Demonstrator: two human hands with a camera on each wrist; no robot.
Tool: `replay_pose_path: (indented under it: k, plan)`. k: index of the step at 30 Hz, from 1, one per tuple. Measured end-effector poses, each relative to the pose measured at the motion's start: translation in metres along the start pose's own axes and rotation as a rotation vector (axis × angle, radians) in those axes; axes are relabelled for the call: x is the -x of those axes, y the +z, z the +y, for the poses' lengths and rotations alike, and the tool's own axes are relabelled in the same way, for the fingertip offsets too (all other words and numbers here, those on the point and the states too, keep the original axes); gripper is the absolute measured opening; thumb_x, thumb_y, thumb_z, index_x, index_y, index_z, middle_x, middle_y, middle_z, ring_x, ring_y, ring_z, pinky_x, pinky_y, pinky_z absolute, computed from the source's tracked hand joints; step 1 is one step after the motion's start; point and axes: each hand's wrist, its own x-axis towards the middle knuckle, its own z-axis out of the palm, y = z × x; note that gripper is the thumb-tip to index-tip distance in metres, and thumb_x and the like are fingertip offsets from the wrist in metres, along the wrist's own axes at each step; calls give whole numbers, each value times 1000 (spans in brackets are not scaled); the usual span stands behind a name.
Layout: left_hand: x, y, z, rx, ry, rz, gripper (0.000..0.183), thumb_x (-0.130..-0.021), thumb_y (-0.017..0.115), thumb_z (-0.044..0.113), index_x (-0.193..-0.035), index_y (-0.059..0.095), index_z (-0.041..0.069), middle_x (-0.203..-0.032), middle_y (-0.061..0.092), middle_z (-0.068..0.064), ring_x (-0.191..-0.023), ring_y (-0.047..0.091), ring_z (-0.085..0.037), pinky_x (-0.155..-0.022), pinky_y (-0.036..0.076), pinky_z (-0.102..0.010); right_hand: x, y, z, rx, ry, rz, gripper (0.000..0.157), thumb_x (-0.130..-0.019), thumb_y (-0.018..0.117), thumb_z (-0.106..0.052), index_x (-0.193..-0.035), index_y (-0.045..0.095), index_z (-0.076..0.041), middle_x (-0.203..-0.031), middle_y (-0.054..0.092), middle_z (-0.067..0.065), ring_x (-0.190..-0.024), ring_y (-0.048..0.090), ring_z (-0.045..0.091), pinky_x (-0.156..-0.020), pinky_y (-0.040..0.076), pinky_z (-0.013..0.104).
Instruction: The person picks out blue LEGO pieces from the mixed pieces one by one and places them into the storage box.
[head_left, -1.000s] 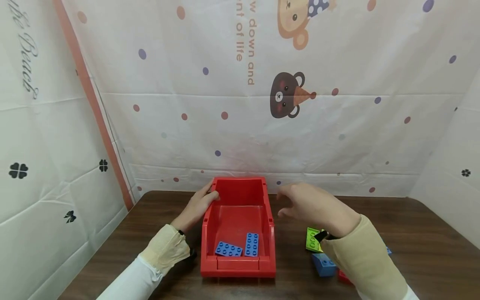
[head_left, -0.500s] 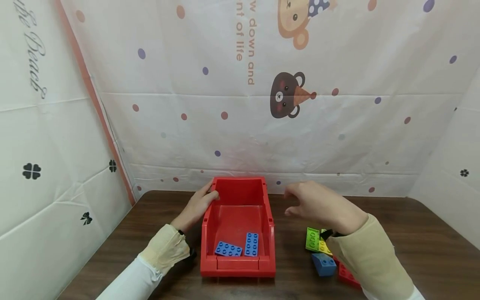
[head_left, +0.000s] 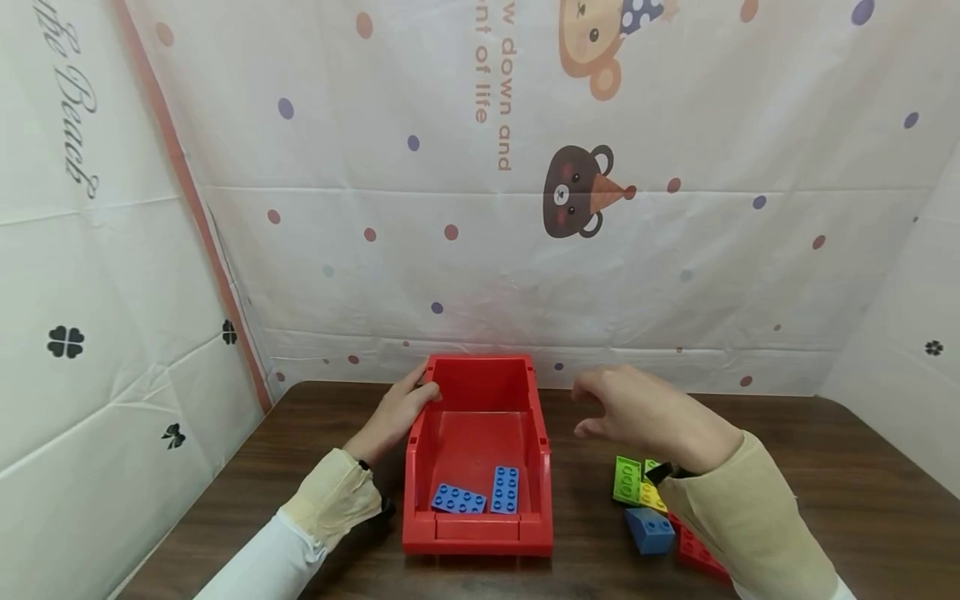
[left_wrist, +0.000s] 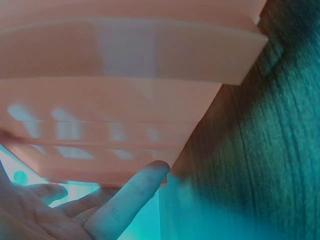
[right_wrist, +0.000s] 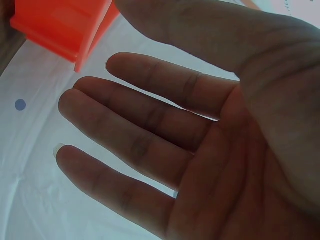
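Red plastic bin is set approx. mid-view on the dark wood-look table, w/ its low wall turned toward the person. Its L side, nr. the back corner, is gripped by the L hand: the thumb is laid over the rim, the fingers are set outside, so the wall is pinched betw. them. Compared w/ 1 sec ago, no real change is seen in that grip or in the bin's spot.

Just inside the low wall, two blue bricks are kept as before, studs up: a crosswise brick on the L, a lengthwise brick on the R.

R hand is held raised, R of the bin & apart from it, fingers spread, thumb parted from them; vs. 1 sec ago it has been drawn slightly farther R. By that shift more of the loose pile is uncovered by the R sleeve: yellow brick & red brick are better shown, beside green brick & blue sloped brick. Printed cloth at far L has been shifted inward a bit too.
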Motion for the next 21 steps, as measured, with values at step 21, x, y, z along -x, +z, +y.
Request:
replay_pose_path:
  k: [21]
  plan:
    - [1, 0, 0, 18, 30, -14, 72, -105, 55, 25, -170, 26, 16, -135, 63, -26, -83, 76, -39, -79, 65, -49, 8, 17, 12, -22, 51, -124, 40, -82, 91, -20, -117, 75, -7, -106, 75, 6, -88, 71, 20, -83, 64, 47]
